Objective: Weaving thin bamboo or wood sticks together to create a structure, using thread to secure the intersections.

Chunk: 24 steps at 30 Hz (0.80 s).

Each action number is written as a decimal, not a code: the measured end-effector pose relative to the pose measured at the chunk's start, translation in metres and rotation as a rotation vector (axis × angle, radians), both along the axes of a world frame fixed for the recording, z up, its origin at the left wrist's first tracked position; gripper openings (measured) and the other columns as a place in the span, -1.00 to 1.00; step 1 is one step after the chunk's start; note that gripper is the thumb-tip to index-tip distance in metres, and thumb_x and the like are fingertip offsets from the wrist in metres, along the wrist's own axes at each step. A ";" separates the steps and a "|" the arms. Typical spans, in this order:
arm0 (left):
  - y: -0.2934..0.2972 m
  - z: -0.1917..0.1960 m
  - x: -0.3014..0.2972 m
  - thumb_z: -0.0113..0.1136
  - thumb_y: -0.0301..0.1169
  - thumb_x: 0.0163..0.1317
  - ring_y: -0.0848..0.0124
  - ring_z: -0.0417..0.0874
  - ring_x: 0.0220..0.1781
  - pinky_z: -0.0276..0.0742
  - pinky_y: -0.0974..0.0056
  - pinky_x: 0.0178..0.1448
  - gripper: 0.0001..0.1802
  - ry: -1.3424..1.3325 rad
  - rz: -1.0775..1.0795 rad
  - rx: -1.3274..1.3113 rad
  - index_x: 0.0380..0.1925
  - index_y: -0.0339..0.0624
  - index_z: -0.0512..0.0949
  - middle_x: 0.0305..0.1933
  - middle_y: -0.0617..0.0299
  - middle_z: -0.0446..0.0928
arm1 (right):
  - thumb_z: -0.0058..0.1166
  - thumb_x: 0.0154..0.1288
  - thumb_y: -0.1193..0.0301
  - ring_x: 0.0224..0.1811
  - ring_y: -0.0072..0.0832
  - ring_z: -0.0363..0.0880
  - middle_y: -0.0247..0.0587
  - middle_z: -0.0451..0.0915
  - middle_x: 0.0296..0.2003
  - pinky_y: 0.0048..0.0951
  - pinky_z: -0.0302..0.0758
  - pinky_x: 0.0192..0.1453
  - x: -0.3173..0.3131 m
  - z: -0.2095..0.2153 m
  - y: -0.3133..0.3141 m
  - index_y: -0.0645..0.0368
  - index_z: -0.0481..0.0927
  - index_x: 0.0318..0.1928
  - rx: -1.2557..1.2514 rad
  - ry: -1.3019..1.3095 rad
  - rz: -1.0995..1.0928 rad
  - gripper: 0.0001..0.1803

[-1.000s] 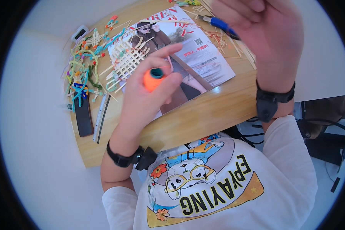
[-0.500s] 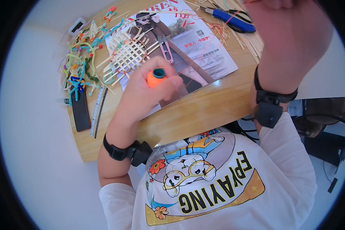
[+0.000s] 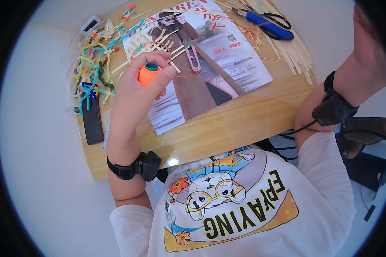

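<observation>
My left hand (image 3: pixel 146 79) is wrapped round a spool of orange thread (image 3: pixel 149 76), its green core end facing up. Just beyond those fingers lies a woven lattice of pale bamboo strips (image 3: pixel 143 44), partly hidden by the hand. Raised at the far right rim, my right hand (image 3: pixel 369 38) is partly cut off by the picture's edge. Its fingers look pinched together, and a fine line of orange thread runs to them from the left. Pink-handled thread snips (image 3: pixel 192 55) rest on the magazine (image 3: pixel 244 64), between the two hands.
Blue-handled pliers (image 3: pixel 268 25) and black-handled scissors (image 3: pixel 276 18) lie at the back right, beside loose bamboo strips (image 3: pixel 298 55). Colourful fuzzy craft stems (image 3: pixel 92 64) pile up on the left. Near them are a dark flat case (image 3: pixel 92 122) and a ruler (image 3: pixel 106 132), mostly covered by my forearm.
My left hand has moved left with the spool, now covering part of the lattice. My right hand has swung outward to the right, uncovering the bamboo strips.
</observation>
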<state>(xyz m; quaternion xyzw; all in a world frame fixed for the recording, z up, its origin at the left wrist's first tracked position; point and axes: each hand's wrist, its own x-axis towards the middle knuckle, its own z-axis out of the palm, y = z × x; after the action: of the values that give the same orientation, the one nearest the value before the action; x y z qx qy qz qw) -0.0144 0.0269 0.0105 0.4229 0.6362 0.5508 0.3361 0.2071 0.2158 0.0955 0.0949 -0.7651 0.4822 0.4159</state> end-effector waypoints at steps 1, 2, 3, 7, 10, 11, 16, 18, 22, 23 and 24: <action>0.000 -0.001 -0.001 0.21 -0.13 0.44 0.63 0.45 -0.44 0.37 0.48 -0.37 -0.67 -0.038 -0.018 0.023 -0.18 -0.20 0.53 0.13 0.17 0.57 | -0.06 0.61 0.26 -0.56 -0.76 0.28 -0.22 0.59 -0.19 -0.66 0.27 -0.46 -0.001 0.001 -0.001 0.16 0.53 -0.11 0.026 0.009 -0.015 -0.77; 0.001 -0.001 -0.001 0.09 -0.04 0.50 0.62 0.41 -0.47 0.33 0.47 -0.39 -0.59 -0.077 -0.042 0.068 -0.14 -0.21 0.50 0.12 0.14 0.55 | -0.06 0.61 0.26 -0.56 -0.76 0.29 -0.21 0.60 -0.17 -0.66 0.28 -0.45 -0.004 0.000 -0.003 0.16 0.53 -0.11 0.045 0.010 -0.027 -0.76; 0.001 -0.001 -0.002 -0.03 0.05 0.57 0.61 0.37 -0.50 0.30 0.46 -0.40 -0.51 -0.124 -0.056 0.099 -0.10 -0.22 0.48 0.12 0.10 0.54 | -0.06 0.61 0.26 -0.56 -0.76 0.30 -0.20 0.61 -0.16 -0.66 0.29 -0.45 -0.006 0.000 -0.005 0.16 0.53 -0.12 0.061 0.010 -0.035 -0.76; 0.002 -0.002 0.001 -0.24 0.27 0.53 0.59 0.39 -0.50 0.35 0.45 -0.38 -0.27 -0.298 -0.144 0.171 -0.04 -0.27 0.49 0.08 0.09 0.57 | -0.04 0.60 0.26 -0.55 -0.77 0.33 -0.16 0.66 -0.11 -0.66 0.31 -0.43 -0.026 -0.019 -0.008 0.17 0.54 -0.13 -0.001 -0.106 -0.015 -0.76; 0.001 -0.002 0.006 -0.38 0.36 0.48 0.60 0.35 -0.54 0.30 0.47 -0.43 -0.17 -0.317 -0.208 0.135 -0.01 -0.26 0.46 0.09 0.04 0.54 | 0.06 0.56 0.25 -0.52 -0.74 0.44 -0.35 0.62 -0.29 -0.63 0.41 -0.38 -0.043 -0.048 -0.008 0.21 0.59 0.06 -0.343 -0.398 0.177 -0.71; 0.001 -0.003 0.007 -0.39 0.38 0.47 0.61 0.36 -0.54 0.29 0.47 -0.45 -0.15 -0.319 -0.230 0.126 -0.01 -0.27 0.46 0.07 0.05 0.55 | 0.09 0.54 0.25 -0.49 -0.72 0.50 -0.40 0.61 -0.35 -0.62 0.45 -0.36 -0.047 -0.057 -0.008 0.23 0.60 0.13 -0.442 -0.468 0.240 -0.66; 0.002 -0.006 0.011 -0.39 0.43 0.42 0.63 0.36 -0.59 0.27 0.50 -0.51 -0.09 -0.395 -0.340 0.047 0.00 -0.30 0.45 -0.05 0.10 0.58 | 0.07 0.56 0.25 -0.31 -0.61 0.64 -0.30 0.66 -0.24 -0.56 0.60 -0.20 -0.056 -0.094 -0.012 0.20 0.59 0.07 -0.710 -0.541 0.472 -0.70; 0.003 -0.008 0.010 -0.38 0.44 0.41 0.63 0.35 -0.60 0.27 0.50 -0.51 -0.08 -0.406 -0.391 0.026 0.00 -0.31 0.45 -0.08 0.10 0.59 | 0.07 0.57 0.24 -0.28 -0.60 0.64 -0.31 0.65 -0.24 -0.55 0.62 -0.17 -0.056 -0.101 -0.014 0.18 0.59 -0.03 -0.758 -0.581 0.549 -0.74; 0.000 -0.010 0.007 -0.31 0.36 0.47 0.63 0.36 -0.59 0.28 0.50 -0.50 -0.16 -0.451 -0.394 0.055 0.01 -0.31 0.46 -0.14 0.09 0.59 | 0.08 0.56 0.23 -0.39 -0.63 0.56 -0.40 0.57 -0.34 -0.57 0.55 -0.27 -0.053 -0.103 -0.005 0.18 0.58 -0.07 -0.697 -0.644 0.656 -0.75; 0.000 -0.010 0.005 -0.27 0.31 0.50 0.61 0.38 -0.58 0.30 0.49 -0.47 -0.19 -0.497 -0.362 0.077 0.01 -0.32 0.48 -0.16 0.08 0.61 | 0.09 0.56 0.23 -0.42 -0.64 0.54 -0.42 0.54 -0.37 -0.58 0.52 -0.31 -0.052 -0.102 0.000 0.18 0.59 -0.06 -0.667 -0.650 0.683 -0.75; 0.000 -0.010 0.004 -0.23 0.27 0.53 0.59 0.39 -0.56 0.32 0.48 -0.45 -0.23 -0.543 -0.330 0.101 0.01 -0.34 0.50 -0.19 0.07 0.63 | 0.09 0.55 0.24 -0.45 -0.65 0.51 -0.43 0.51 -0.40 -0.59 0.47 -0.35 -0.051 -0.101 0.006 0.18 0.59 -0.07 -0.651 -0.601 0.688 -0.75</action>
<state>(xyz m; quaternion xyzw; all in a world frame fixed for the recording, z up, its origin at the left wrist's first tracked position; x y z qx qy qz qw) -0.0108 0.0268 0.0007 0.3740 0.4182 0.6124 0.5569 0.1560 0.2220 -0.0054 0.0638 -0.5865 0.8074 0.0061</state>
